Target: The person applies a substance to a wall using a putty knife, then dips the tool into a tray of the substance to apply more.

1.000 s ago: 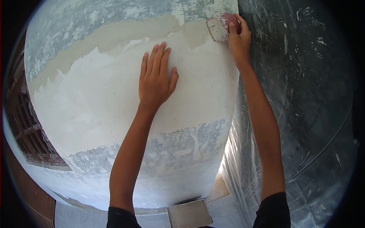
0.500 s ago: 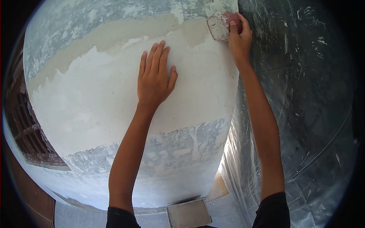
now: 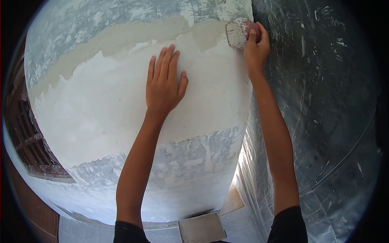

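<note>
My left hand (image 3: 164, 83) lies flat on the white plastered wall (image 3: 109, 109), its fingers slightly spread and holding nothing. At the wall's upper right edge, my right hand (image 3: 257, 48) grips a scraper (image 3: 237, 34) with a reddish handle part and a blade smeared with pale plaster. The blade lies against the wall surface. A band of damp-looking grey-beige plaster (image 3: 137, 30) curves across the wall above my left hand and reaches toward the scraper.
Dark sheeting (image 3: 324, 101) with white splashes hangs on the right, beside clear plastic (image 3: 259, 182). A brown slatted frame (image 3: 34, 141) stands at the left. Near the bottom is a grey rectangular tray or board (image 3: 201, 227).
My right hand and the scraper have moved slightly down, with the blade a little farther right. My left hand has hardly moved.
</note>
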Motion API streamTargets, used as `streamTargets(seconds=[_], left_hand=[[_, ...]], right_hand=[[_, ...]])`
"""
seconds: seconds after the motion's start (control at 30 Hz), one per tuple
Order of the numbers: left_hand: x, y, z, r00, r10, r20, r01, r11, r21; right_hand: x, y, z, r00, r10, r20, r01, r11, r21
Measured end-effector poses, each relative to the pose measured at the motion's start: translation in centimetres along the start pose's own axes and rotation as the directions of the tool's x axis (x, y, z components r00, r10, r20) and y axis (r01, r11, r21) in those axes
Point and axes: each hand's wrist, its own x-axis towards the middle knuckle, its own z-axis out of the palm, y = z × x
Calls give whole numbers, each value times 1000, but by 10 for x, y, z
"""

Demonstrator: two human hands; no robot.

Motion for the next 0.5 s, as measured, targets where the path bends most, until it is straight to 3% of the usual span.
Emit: streamTargets(seconds=[0.07,0.2,0.27,0.3,0.37,0.5], left_hand=[[0,0,0,1000,7,-8,-7,1000,-2],[0,0,0,1000,-1,2,1,1000,2],[0,1,0,1000,2,0,-2,1000,-2],[0,1,0,1000,1,1,-1,1000,-5],[0,1,-2,1000,-1,1,1,1000,-5],[0,0,0,1000,-3,9,3,1000,2]], right_hand=[[-1,-1,-1,992,32,-122,-30,999,22],[-5,-1,0,997,-21,-70,30,991,131],[-5,0,-2,997,-5,-71,2,999,-45],[-4,1,-3,997,-4,-71,1,999,-45],[0,0,-3,984,28,-178,-9,995,104],[-1,0,-2,995,-90,-38,91,995,38]])
